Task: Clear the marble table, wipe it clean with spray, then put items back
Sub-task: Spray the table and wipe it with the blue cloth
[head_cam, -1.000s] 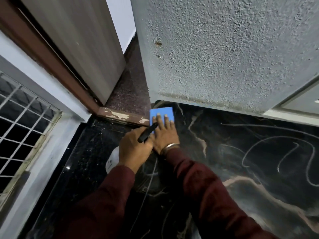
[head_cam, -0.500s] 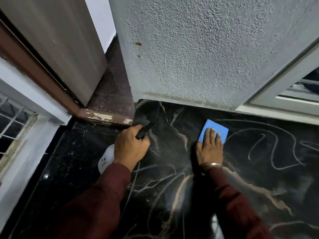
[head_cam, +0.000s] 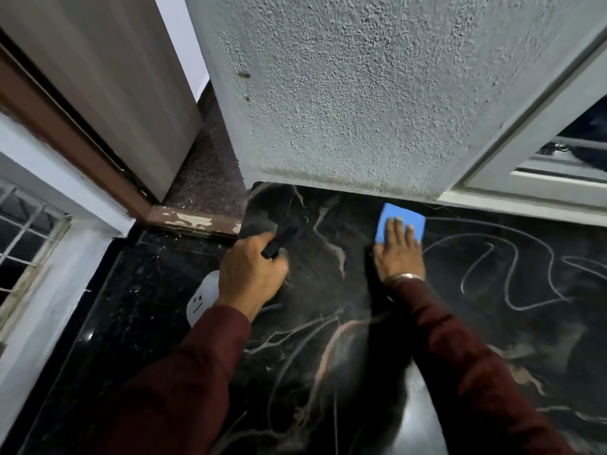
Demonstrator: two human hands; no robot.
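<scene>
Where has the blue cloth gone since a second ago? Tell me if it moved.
Yes. The blue cloth under the right hand slid right along the textured wall, away from the wall's corner.

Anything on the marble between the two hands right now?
No. In the head view, only bare veined marble table lies between the left hand gripping the spray bottle and the right hand on the blue cloth.
</scene>
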